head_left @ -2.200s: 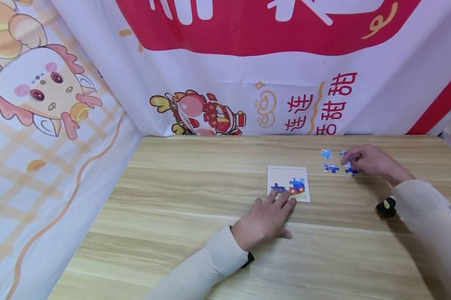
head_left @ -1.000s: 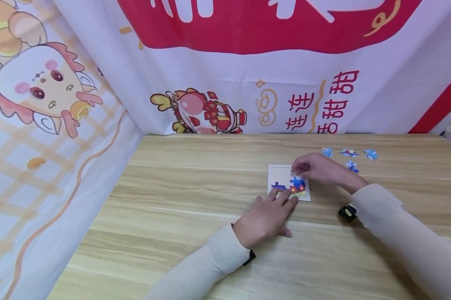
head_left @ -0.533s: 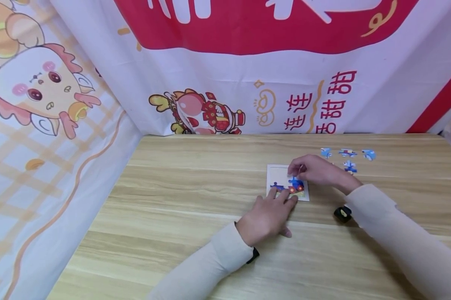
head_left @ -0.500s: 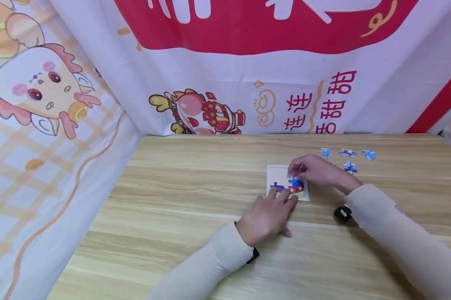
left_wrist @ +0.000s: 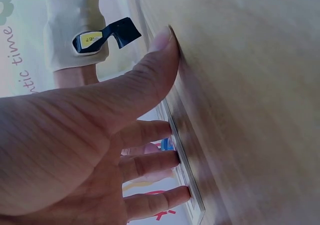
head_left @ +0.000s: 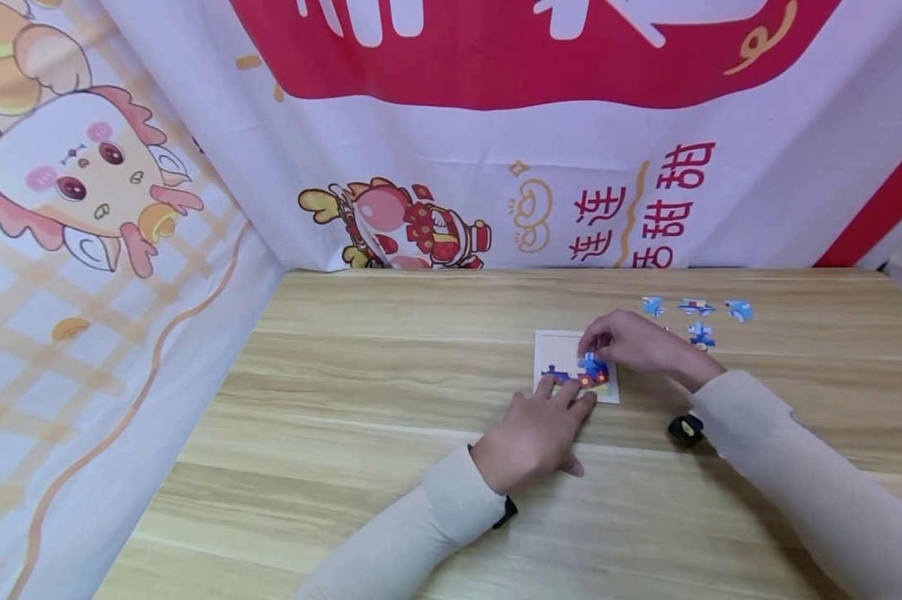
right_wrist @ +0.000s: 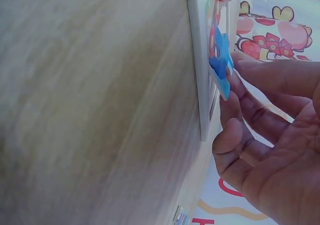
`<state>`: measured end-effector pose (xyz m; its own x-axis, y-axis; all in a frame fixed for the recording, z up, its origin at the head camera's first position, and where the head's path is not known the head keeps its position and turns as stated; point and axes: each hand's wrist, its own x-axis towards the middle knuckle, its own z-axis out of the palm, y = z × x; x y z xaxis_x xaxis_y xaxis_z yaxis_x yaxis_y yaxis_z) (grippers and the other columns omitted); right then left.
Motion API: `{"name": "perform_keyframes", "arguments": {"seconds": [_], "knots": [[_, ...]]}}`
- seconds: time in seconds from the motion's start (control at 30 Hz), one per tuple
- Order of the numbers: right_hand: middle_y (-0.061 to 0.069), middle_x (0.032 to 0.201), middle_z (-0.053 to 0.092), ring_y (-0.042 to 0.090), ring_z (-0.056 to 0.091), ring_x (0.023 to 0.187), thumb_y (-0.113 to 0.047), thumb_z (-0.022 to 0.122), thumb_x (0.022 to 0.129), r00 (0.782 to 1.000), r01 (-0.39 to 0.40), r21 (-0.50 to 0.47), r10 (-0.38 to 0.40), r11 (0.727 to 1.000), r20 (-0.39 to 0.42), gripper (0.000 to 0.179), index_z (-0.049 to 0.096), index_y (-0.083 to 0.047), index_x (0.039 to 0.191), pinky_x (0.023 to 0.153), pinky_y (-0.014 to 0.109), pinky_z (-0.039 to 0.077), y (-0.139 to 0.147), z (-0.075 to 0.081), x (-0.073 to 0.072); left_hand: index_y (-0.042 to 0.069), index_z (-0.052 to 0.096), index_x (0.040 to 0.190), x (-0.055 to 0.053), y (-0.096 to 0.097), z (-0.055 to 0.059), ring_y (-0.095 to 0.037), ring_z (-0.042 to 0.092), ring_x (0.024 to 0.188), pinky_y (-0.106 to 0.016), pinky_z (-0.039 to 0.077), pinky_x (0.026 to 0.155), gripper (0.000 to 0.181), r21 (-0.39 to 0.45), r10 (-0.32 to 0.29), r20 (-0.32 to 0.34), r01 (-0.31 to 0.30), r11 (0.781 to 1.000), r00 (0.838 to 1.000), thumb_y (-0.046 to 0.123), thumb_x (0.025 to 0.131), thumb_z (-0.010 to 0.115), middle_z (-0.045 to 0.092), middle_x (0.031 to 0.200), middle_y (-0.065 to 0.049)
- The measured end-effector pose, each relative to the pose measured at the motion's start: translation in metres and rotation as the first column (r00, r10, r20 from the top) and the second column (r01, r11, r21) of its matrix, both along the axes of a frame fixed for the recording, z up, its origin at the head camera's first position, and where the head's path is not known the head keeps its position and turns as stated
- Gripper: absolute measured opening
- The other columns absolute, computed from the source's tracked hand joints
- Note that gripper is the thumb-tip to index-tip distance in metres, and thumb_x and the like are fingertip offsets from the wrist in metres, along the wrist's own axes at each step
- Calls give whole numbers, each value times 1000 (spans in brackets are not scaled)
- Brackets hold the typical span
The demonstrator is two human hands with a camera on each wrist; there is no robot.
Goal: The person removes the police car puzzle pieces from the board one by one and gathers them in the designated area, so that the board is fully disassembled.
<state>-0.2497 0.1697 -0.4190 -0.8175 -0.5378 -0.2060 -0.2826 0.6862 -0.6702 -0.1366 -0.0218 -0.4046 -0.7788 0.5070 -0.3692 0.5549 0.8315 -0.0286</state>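
A white puzzle tray [head_left: 547, 343] lies on the wooden table, with a partly assembled train picture [head_left: 593, 377] along its lower part. My left hand [head_left: 533, 437] rests with spread fingers on the tray's near edge; in the left wrist view its fingertips [left_wrist: 165, 157] touch the rim and the thumb stays apart. My right hand [head_left: 631, 340] is over the tray's right side, pinching a blue puzzle piece [right_wrist: 223, 82]. That piece tilts against the picture in the right wrist view, one end raised off the tray. The fingers hide part of it from the head view.
Several loose puzzle pieces [head_left: 697, 307] lie behind the right forearm, including a pale blue one [head_left: 739, 310] and a darker one [head_left: 700, 336]. A printed cloth [head_left: 436, 142] hangs along the table's back edge, and another covers the left side.
My right hand has moved left from the loose pieces to the tray, carrying a puzzle piece. Over the last half second it shifts only slightly there. The left hand keeps its place on the tray.
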Motion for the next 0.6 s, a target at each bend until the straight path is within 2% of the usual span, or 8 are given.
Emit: {"name": "perform_keyframes", "arguments": {"seconds": [0.33,0.6], "knots": [[5,107,77,23,67,99,10,56,97,999,16,-46,-14,999,29,33,79,-11,105,95,49,53,4,-3,5,31,38,163,1,0,-1,-24,34,156,-45,52,107,94,0,-17,-27,17,1000,999,62,83,78,36,167,8],[6,109,76,23,66,100,9,55,98,999,46,-42,-45,998,10,33,77,-12,111,94,46,54,5,-1,7,31,37,163,0,0,-1,-25,32,157,-46,51,108,95,-5,-7,-11,7,1000,1000,62,83,78,35,168,8]]}}
